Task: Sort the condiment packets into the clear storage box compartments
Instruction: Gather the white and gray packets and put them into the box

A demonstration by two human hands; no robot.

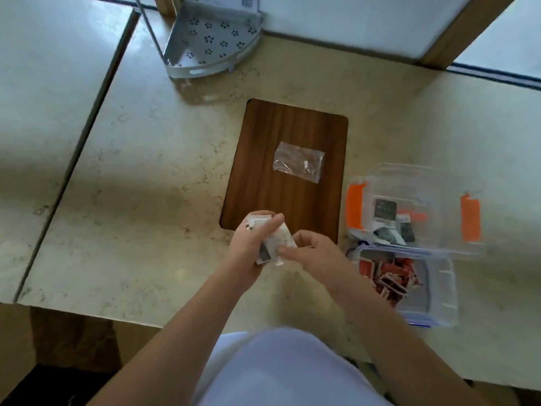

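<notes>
My left hand [248, 247] is closed around a small stack of white and dark condiment packets [273, 240] above the counter's front. My right hand [316, 253] pinches the lower edge of the same stack with thumb and fingers. To the right stand two clear storage boxes. The farther box [448, 186] has orange latches and holds a few dark and white packets [392, 221]. The nearer box [442, 288] has blue trim and holds several red packets [389, 273].
A dark wooden board [263, 171] lies in the middle of the marble counter [146, 171], with an empty clear plastic bag [298, 161] on it. A grey perforated corner shelf [210, 39] stands at the back. The counter's front edge runs just below my hands.
</notes>
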